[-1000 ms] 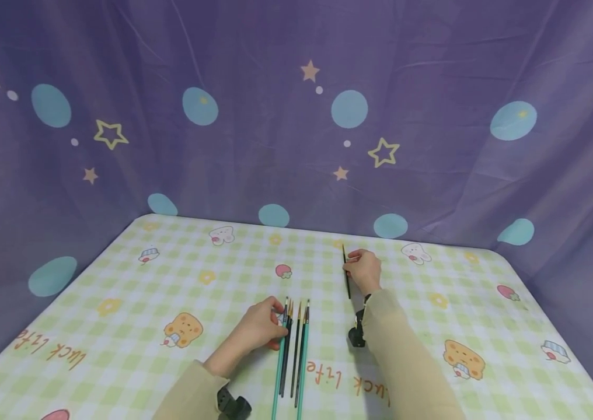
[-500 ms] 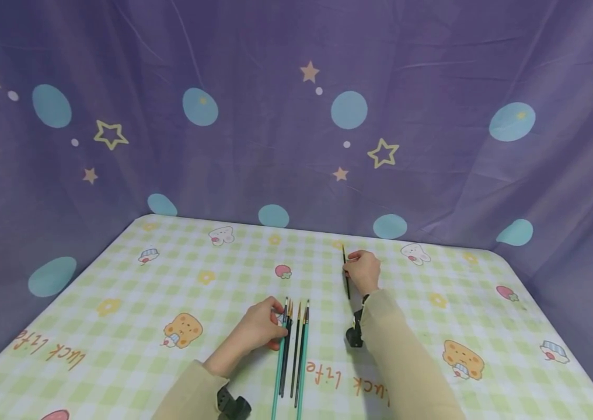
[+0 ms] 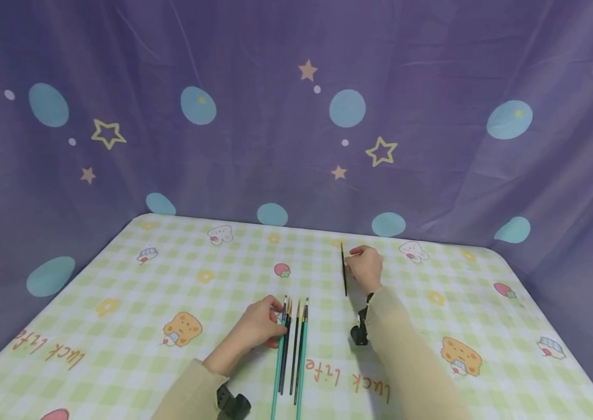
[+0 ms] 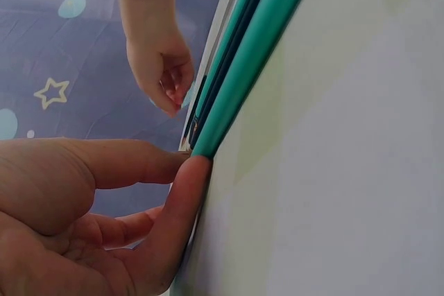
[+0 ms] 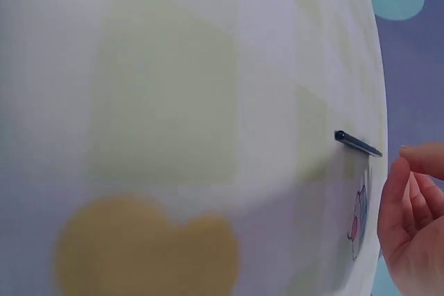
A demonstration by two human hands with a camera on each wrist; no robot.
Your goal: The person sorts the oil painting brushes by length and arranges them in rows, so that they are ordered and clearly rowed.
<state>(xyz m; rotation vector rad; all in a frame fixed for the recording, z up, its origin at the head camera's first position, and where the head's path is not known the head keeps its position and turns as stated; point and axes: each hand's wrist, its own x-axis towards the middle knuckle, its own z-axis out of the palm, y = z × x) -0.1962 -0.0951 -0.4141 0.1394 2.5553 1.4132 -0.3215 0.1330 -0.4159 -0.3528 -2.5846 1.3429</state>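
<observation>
"What is our left hand [image 3: 258, 324] doing?"

"We see its fingertips pinching a teal-handled paintbrush [image 3: 278, 373] near the bristle end. That brush is the leftmost of a close row lying on the green-and-white checked tablecloth [image 3: 244, 274]."

"And the others in that row?"

"We have slim black-handled paintbrushes [image 3: 295, 350] just beside it, then a second teal-handled paintbrush [image 3: 300, 379] along the right side. Their bristles all point away from us."

"Are we gripping anything with our right hand [image 3: 366, 268]?"

"No, its fingers are loosely bent, and the right wrist view shows a gap between them and the lone black paintbrush [image 3: 345, 283]."

"Where does that one lie?"

"On the cloth, farther out than the row and well apart to its right, just left of our hand. Its bristles face the far edge too."

"What surrounds us?"

"Our pale sleeves [image 3: 412, 356] reach in over the cloth, each with a black wrist camera [image 3: 360, 331] at the cuff. Beyond the far edge hangs a purple curtain [image 3: 254, 151] with stars and blue ovals."
</observation>
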